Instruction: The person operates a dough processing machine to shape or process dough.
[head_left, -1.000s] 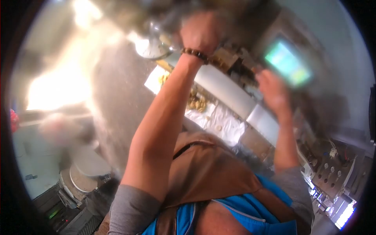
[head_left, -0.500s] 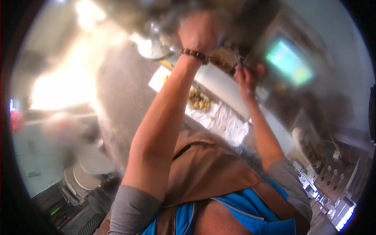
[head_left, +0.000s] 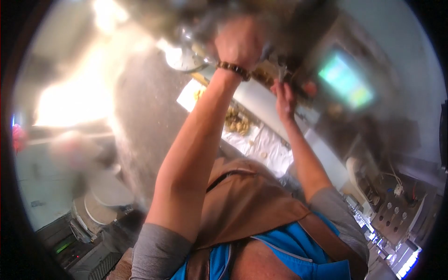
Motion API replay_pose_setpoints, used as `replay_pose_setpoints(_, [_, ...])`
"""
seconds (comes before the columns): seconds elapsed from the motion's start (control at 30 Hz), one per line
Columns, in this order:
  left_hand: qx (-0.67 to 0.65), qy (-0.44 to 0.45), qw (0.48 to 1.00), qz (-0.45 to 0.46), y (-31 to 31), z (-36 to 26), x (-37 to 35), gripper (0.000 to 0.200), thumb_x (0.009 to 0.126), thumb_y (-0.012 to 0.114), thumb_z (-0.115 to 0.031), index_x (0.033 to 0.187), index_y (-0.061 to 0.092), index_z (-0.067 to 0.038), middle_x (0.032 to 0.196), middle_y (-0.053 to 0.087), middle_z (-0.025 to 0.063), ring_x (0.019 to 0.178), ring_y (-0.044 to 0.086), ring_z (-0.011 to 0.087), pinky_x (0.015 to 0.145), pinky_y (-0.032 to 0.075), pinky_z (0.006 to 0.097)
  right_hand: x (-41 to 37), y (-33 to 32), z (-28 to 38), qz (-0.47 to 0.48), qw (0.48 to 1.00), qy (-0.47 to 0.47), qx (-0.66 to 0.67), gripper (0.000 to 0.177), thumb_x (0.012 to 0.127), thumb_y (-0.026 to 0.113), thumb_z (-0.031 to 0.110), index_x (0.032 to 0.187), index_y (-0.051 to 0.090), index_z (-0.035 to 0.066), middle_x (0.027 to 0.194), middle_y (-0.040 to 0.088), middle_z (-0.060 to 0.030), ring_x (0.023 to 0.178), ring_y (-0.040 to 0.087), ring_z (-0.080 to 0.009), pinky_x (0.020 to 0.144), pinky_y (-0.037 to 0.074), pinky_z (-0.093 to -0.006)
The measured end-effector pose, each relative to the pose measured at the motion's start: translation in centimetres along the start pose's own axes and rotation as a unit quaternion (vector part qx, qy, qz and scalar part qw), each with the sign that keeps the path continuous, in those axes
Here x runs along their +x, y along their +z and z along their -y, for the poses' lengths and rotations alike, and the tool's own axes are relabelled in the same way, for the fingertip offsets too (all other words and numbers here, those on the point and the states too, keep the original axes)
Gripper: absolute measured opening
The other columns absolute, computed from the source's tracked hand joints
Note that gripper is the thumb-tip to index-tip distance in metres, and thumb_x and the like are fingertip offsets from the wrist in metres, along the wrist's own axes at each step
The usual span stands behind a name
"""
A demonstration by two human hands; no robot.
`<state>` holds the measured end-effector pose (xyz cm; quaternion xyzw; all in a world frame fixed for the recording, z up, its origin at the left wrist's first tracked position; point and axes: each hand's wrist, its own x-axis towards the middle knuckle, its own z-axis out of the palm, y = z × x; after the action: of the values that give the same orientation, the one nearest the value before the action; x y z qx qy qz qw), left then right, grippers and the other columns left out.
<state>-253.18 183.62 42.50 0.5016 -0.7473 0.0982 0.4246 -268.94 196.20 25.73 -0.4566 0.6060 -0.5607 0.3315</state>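
Note:
My left hand (head_left: 239, 43), with a beaded bracelet at the wrist, reaches to the top of the view. It looks closed like a fist; blur hides what it grips among dark and shiny shapes. My right hand (head_left: 285, 100) is raised to its right, fingers pointing up and drawn together. At its fingertips shows a thin metallic piece (head_left: 282, 71) whose kind I cannot make out. Below the hands, golden-brown food pieces (head_left: 237, 122) lie beside crumpled white paper (head_left: 266, 144).
A large grey curved surface (head_left: 142, 112) fills the left of centre, beside strong glare. A lit greenish screen (head_left: 346, 79) is at the upper right. Stacked pale round containers (head_left: 100, 210) stand at the lower left. A brown panel (head_left: 385, 228) with small spoon-like shapes is at the lower right.
My right hand has shifted left and slightly up, closer to my left hand, with its forearm steeper. My left hand stays nearly in place.

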Motion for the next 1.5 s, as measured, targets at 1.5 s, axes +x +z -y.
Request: replay_pose_setpoints(1.5, [0.014, -0.008, 1.0, 0.023, -0.2, 0.1, -0.1, 0.018, 0.088, 0.067, -0.03, 0.086, 0.066, -0.013, 0.08, 0.067, 0.0043, 0.083, 0.066, 0.0268, 0.07, 0.053, 0.0395, -0.2, -8.2, 20.3, 0.108, 0.802, -0.19, -0.556, 0.012, 0.092, 0.061, 0.015, 0.089, 0.065, 0.004, 0.076, 0.068, -0.0196, 0.079, 0.07, -0.0371, 0.068, 0.054, -0.0465])
